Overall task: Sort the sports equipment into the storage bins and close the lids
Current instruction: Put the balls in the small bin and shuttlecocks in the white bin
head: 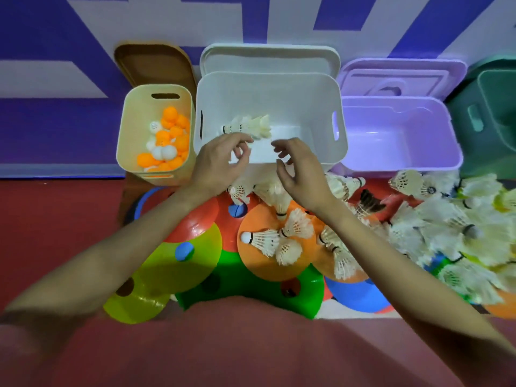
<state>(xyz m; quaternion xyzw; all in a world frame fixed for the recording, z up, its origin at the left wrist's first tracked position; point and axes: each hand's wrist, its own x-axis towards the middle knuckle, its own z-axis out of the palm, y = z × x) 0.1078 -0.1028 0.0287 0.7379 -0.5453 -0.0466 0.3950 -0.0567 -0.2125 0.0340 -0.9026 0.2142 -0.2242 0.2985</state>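
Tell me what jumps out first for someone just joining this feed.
Both hands, left hand and right hand, hover loosely curled over the near rim of the white bin, which holds a few shuttlecocks. Left of it, the beige bin is full of orange and white balls. In front lie bright flat cones and a big heap of shuttlecocks to the right.

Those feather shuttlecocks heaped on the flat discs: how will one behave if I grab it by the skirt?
The shuttlecocks look very light, probably no effort to lift. The splayed feathers seem fragile and may crush, so the cork end is likely safer. Lying tangled on the orange disc, one may drag neighbours along.
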